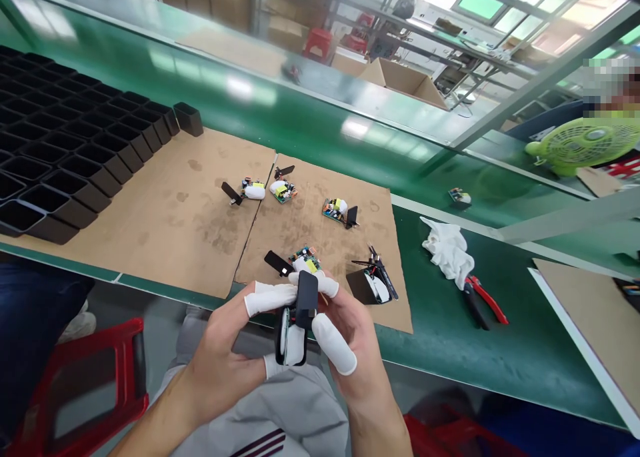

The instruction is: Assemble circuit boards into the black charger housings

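Between my two hands, over my lap at the bench edge, is a black plastic adapter case (280,347) with white padding and part of a circuit board showing in its open end. My left hand (220,350), white finger cots on its fingertips, grips the case from the left. My right hand (350,337), also in finger cots, holds the black end cap (307,294) tilted at the opening. Just beyond lies a circuit board (306,260) with a black cap (278,262) on wires. To the right sits another black case (367,285) with a board inside and tweezers (384,274) against it.
Several boards with caps, such as one circuit board (336,209), lie on the cardboard sheet (200,204). Rows of empty black cases (70,144) fill the left. At right are a white cloth (447,247), red-handled pliers (483,300) and a green fan (593,144).
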Action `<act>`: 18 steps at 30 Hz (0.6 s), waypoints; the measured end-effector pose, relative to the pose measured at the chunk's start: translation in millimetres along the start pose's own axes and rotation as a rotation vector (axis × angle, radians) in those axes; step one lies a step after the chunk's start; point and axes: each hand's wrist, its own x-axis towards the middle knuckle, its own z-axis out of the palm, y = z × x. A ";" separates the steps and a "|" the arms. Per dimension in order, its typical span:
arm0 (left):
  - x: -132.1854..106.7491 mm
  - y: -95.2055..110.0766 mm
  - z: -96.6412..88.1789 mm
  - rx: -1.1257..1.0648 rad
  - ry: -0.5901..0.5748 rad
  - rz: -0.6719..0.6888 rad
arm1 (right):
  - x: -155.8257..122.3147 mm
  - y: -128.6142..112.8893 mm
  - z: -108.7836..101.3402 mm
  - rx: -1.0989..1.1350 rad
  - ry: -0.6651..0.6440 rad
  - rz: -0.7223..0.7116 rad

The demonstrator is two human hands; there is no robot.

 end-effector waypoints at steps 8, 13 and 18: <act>0.8 -3.0 1.3 -0.029 0.104 -0.080 | -16.1 10.1 -10.0 -0.046 -0.094 -0.104; 0.4 -6.4 0.6 -0.061 0.031 -0.074 | -21.6 15.3 -10.4 -0.109 -0.048 -0.096; -2.0 -12.3 -0.7 -0.065 0.002 -0.035 | -27.4 25.0 -9.5 -0.038 -0.023 -0.066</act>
